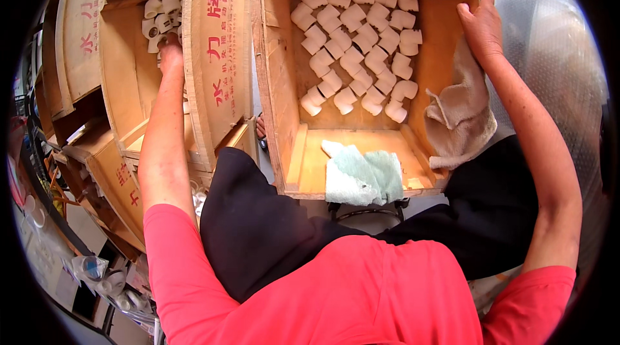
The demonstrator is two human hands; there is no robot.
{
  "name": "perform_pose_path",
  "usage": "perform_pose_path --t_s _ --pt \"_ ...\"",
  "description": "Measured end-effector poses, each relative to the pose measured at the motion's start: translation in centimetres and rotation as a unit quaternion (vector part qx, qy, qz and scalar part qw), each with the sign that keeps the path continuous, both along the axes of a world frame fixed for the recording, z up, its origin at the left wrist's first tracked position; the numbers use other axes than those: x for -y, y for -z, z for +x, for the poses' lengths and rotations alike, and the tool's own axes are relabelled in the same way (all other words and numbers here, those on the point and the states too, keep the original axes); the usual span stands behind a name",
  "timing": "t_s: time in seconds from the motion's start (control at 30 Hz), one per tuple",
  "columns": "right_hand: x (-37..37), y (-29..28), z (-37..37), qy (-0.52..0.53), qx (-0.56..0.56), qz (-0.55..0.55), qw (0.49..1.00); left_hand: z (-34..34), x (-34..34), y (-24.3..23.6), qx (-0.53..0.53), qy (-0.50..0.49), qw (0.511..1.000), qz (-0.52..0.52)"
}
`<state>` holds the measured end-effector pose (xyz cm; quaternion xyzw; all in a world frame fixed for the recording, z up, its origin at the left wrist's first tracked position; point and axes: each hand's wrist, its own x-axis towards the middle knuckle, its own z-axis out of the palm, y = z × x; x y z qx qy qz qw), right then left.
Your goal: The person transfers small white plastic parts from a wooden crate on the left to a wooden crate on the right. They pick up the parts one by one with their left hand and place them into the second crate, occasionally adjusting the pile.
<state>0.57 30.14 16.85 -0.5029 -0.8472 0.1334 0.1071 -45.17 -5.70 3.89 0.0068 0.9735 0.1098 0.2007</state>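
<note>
Your left hand (pixel 171 54) is at the upper left of the frame, down in a narrow wooden box (pixel 121 54). It touches a pile of white pipe elbows (pixel 172 0) there—your fingertips are hidden, so I can't tell if they hold one.

Your right hand (pixel 487 28), at the upper right, is on the edge of a big wooden box (pixel 274 86). Your thumb bends over the edge; I can't tell how tight you hold it.

More white elbows (pixel 352 17) sit in zigzag rows in the big box—top middle. A pale green cloth (pixel 365 174) lies over its bottom edge.
</note>
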Motion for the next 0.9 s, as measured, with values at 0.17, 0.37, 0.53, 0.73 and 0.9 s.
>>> perform_pose_path --t_s 0.17,0.37,0.53,0.73,0.9 --pt "1.7 -1.3 -2.5 0.045 -0.081 -0.118 0.989 -5.4 7.6 3.5 -0.042 0.039 0.997 0.06" --pt "0.4 -0.1 -0.5 0.012 -0.029 -0.027 0.999 -2.1 4.7 -0.4 0.05 -0.002 0.971 0.232" --pt "0.4 -0.2 -1.2 0.023 -0.012 -0.061 0.998 -1.9 6.2 -6.1 0.198 -0.113 0.857 0.462" --pt "0.0 0.5 -0.4 0.025 -0.021 -0.041 0.999 3.8 3.2 -17.0 0.212 -0.033 0.857 0.468" --pt "0.2 0.4 -0.6 0.026 -0.029 -0.059 0.998 7.9 0.7 -24.5 0.298 0.025 0.835 0.461"
